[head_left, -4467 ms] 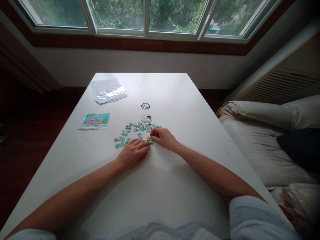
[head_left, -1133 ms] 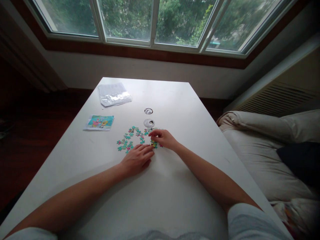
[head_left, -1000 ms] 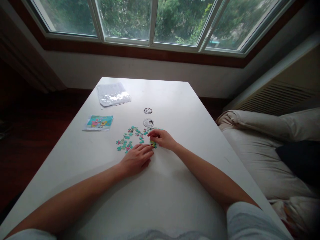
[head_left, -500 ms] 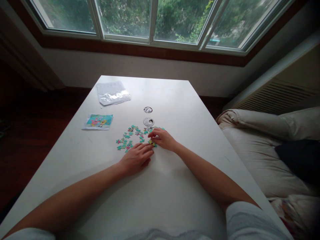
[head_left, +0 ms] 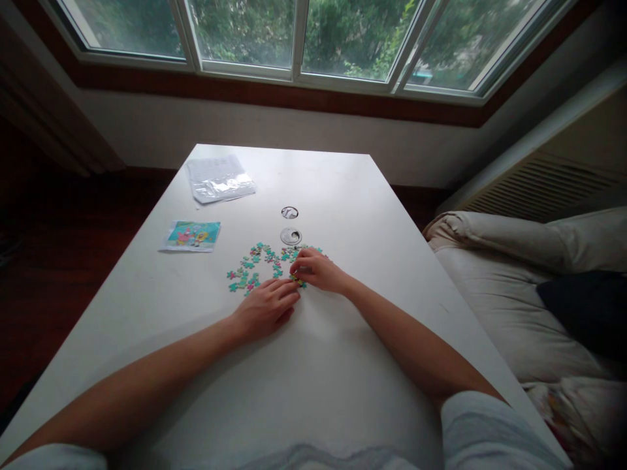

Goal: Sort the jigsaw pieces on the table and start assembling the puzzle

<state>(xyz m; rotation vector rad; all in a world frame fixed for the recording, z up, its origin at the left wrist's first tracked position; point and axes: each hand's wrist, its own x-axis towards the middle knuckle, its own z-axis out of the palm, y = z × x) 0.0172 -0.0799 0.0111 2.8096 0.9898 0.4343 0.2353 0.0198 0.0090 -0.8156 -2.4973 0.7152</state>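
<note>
Small jigsaw puzzle pieces (head_left: pixel 249 262), mostly teal and green with some pink and yellow, lie scattered on the white table (head_left: pixel 313 385). My left hand (head_left: pixel 269 303) rests palm down at the near edge of the pieces, its fingers stretched towards the yellow ones. Just right of it, my right hand (head_left: pixel 318 271) is over the pieces with thumb and fingers curled together in a pinch at a puzzle piece. The fingers partly hide what lies beneath them. Further left lies a picture card (head_left: pixel 193 236) with cartoon figures on teal.
A clear plastic sleeve with papers (head_left: pixel 220 179) lies at the far left of the table. Two round fittings, a nearer disc (head_left: pixel 290 236) and a farther opening (head_left: pixel 289 213), sit in the tabletop. A beige sofa (head_left: pixel 494 281) stands along the right, and a window (head_left: pixel 294 72) is ahead.
My right hand has come slightly lower over the yellow pieces, its fingers nearer my left fingertips. My left hand stays almost still. The view has shifted a little.
</note>
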